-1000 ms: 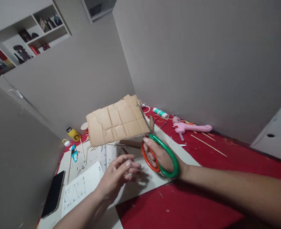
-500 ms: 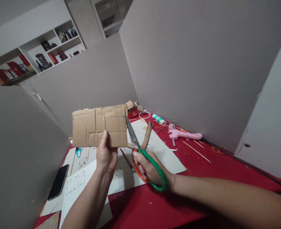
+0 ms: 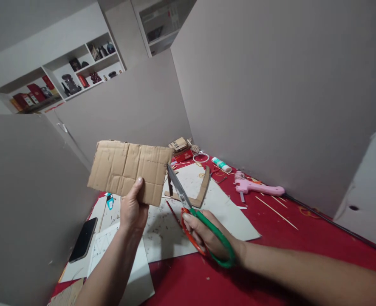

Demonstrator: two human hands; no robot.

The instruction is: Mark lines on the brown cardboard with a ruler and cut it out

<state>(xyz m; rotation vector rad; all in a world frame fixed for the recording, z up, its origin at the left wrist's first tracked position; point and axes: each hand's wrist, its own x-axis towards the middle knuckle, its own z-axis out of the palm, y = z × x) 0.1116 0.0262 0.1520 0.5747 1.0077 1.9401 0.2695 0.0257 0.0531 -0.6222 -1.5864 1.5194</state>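
Over the red table (image 3: 270,238), left to right:

Phone (image 3: 83,239) lies face-up at the left edge, beside white sheets (image 3: 181,221) with pencil drawings and debris.

Left hand (image 3: 133,210) pinches the cardboard piece (image 3: 128,171) at its lower edge, thumb on the near face, fingers hidden behind it. A second ago this hand was open and off the card, which hung from the scissors alone; half a second ago it had caught the lower edge. The card is now supported by hand, so my read is the cutting hand is free to reposition.

Cardboard is held up off the table, roughly upright, broad face to the camera. Long axis runs left-right and dips slightly to the right, a tilt it did not have half a second ago. Right short edge sits just beside the blades; I can't tell if they touch it.

Right hand (image 3: 207,238) is closed through the loops of the scissors (image 3: 192,210), one orange, one green. Blades point up and left toward the card's right edge and look nearly together; earlier they sat higher at the card's upper right edge.

Behind the blades a curved cardboard strip (image 3: 203,191) stands on the sheet. Farther right: glue stick (image 3: 221,164), pink glue gun (image 3: 254,186), thin wooden skewers (image 3: 277,212) near the grey partition wall.
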